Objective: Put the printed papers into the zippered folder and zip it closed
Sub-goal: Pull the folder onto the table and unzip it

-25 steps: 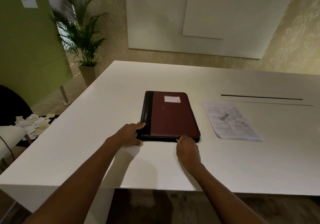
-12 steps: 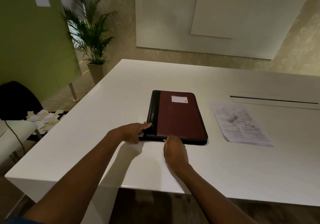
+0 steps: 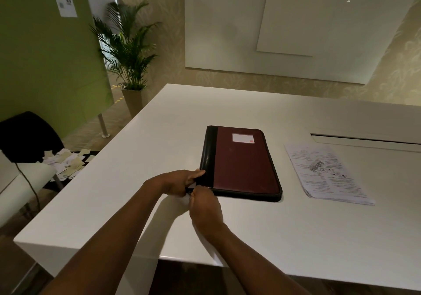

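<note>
White tabletop (image 3: 250, 237) carries a flat maroon leather zippered folder with a black spine strip (image 3: 241, 165), long axis running away from the person, spine leftward. Left hand (image 3: 180, 182) grips its near-left corner; right hand (image 3: 205, 206) pinches something there, apparently the zipper pull. Stapled printed papers (image 3: 325, 173) lie right of the folder.

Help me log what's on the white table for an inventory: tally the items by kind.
Zippered folder: 1
Stack of printed papers: 1
Hands at the folder's near-left corner, left hand and right hand: 2
Total: 4
</note>
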`<act>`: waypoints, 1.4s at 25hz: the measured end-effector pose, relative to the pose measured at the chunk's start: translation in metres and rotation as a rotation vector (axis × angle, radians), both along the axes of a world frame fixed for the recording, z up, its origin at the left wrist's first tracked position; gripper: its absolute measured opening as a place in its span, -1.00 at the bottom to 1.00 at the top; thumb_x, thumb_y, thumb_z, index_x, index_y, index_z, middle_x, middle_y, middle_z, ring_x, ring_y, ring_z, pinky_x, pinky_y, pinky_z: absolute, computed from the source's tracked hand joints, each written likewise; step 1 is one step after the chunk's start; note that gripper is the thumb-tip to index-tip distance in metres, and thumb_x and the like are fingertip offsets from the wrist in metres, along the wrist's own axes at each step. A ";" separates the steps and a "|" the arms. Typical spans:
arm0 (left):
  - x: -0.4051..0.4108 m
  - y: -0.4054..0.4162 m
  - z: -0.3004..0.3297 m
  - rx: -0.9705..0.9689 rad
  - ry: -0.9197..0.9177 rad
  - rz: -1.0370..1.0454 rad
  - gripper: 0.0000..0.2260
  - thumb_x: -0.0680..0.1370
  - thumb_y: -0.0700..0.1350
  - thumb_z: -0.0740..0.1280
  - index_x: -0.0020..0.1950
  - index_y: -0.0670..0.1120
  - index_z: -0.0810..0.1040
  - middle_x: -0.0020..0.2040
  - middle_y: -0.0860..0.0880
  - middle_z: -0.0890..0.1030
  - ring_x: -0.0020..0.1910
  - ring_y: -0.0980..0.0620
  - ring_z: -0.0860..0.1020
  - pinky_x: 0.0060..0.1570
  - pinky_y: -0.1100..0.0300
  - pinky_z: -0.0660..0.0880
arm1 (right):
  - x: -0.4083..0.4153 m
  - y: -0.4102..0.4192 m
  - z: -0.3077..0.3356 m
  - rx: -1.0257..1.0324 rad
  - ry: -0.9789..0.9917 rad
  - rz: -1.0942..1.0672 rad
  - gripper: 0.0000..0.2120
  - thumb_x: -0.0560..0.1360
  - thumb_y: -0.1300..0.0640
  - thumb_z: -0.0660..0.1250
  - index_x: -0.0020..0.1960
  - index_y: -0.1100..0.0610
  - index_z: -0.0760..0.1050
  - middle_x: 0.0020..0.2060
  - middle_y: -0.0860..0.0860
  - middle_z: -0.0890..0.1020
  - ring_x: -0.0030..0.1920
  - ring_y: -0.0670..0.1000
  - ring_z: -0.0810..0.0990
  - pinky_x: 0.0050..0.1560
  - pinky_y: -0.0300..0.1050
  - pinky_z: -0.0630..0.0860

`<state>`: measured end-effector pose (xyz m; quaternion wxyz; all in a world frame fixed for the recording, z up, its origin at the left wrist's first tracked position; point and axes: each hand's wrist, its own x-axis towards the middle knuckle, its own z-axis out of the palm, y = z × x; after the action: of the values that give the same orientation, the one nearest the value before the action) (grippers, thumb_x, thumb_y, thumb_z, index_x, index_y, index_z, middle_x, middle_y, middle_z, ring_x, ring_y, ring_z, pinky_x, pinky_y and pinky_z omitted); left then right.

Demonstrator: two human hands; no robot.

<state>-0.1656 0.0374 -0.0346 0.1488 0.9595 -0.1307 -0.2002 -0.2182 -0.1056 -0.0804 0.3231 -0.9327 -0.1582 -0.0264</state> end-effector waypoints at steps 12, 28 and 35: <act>-0.016 -0.004 0.007 -0.267 0.038 0.125 -0.28 0.54 -0.38 0.31 0.61 -0.05 0.09 0.57 -0.09 0.24 0.53 -0.09 0.26 0.47 0.06 0.26 | 0.001 -0.007 0.002 0.062 -0.064 0.006 -0.84 0.57 0.21 0.14 -0.10 0.16 0.48 -0.18 0.08 0.57 -0.24 -0.06 0.43 -0.32 -0.31 0.20; 0.029 -0.066 -0.008 -0.240 -0.227 0.265 -0.55 0.63 0.01 0.25 0.43 -0.19 0.28 0.40 -0.21 0.30 0.37 -0.20 0.37 0.33 -0.03 0.39 | 0.072 -0.125 0.022 -0.145 -0.215 -0.348 -0.63 0.51 0.12 0.30 0.30 0.12 0.43 0.27 0.08 0.52 0.29 0.13 0.47 0.32 0.08 0.40; 0.069 -0.077 -0.020 -0.184 -0.259 0.388 -0.28 0.62 0.11 0.24 0.58 -0.23 -0.01 0.59 -0.27 -0.07 0.55 -0.28 0.02 0.49 -0.14 0.14 | 0.117 -0.152 0.017 -0.179 -0.080 -0.385 -0.57 0.54 0.00 0.25 0.36 0.14 0.35 0.32 0.13 0.47 0.29 0.17 0.47 0.31 0.10 0.44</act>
<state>-0.0964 -0.0392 -0.0545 0.2534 0.9666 0.0203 -0.0307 -0.1014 -0.2572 -0.0631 0.2214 -0.9689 0.0085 -0.1103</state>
